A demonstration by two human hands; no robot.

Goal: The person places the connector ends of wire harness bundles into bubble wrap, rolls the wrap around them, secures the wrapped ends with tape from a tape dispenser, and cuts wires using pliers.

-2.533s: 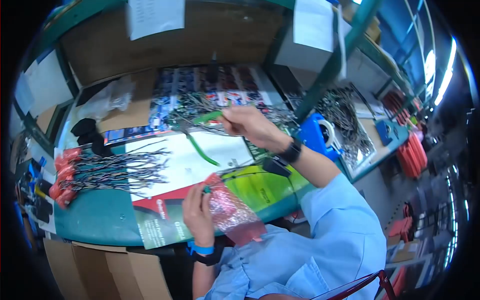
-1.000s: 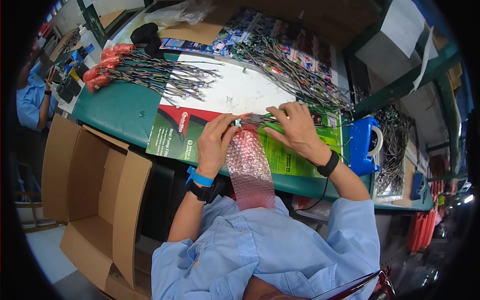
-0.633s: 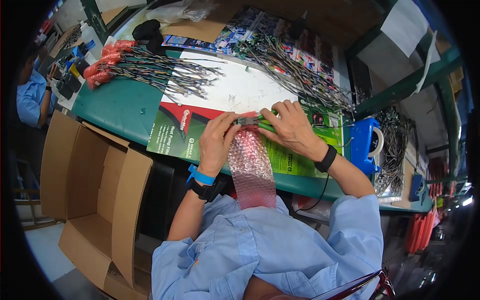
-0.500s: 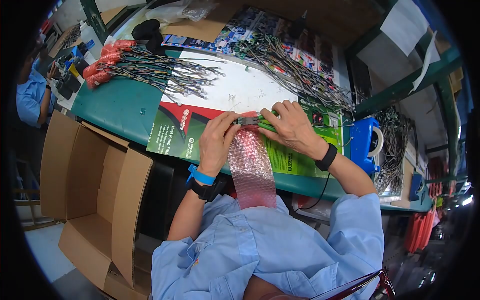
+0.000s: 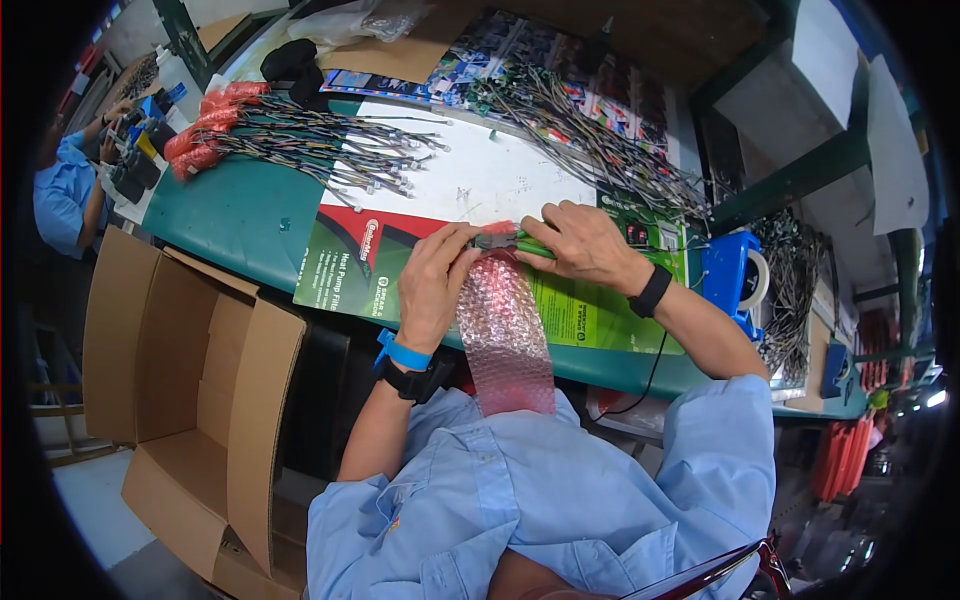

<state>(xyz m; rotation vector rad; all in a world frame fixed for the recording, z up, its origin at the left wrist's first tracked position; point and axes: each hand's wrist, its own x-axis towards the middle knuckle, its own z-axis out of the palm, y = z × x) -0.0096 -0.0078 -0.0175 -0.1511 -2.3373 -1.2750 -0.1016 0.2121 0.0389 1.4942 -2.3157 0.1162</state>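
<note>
Green-handled pliers (image 5: 534,246) are gripped in my right hand (image 5: 588,245), whose fingers are wrapped round the handles. Their metal jaws point left and reach the fingertips of my left hand (image 5: 430,282). That hand is closed in a pinch at the jaws; the small piece between its fingers is mostly hidden. Pink bubble wrap (image 5: 505,335) hangs from just below the pliers over the table's front edge to my shirt. Beneath both hands lie printed sheets, one red and dark green (image 5: 345,265), one bright green (image 5: 590,310).
Cable bundles wrapped in red (image 5: 200,145) lie at the left, with loose cables (image 5: 585,135) at the back. A blue tape dispenser (image 5: 728,280) stands at the right. An open cardboard box (image 5: 190,390) is at the lower left. A co-worker (image 5: 65,195) is at the far left.
The pliers, earlier held with handles spread over the back cables, have come down to my left fingers. Most recently my right hand has closed further and their handles have drawn together.
</note>
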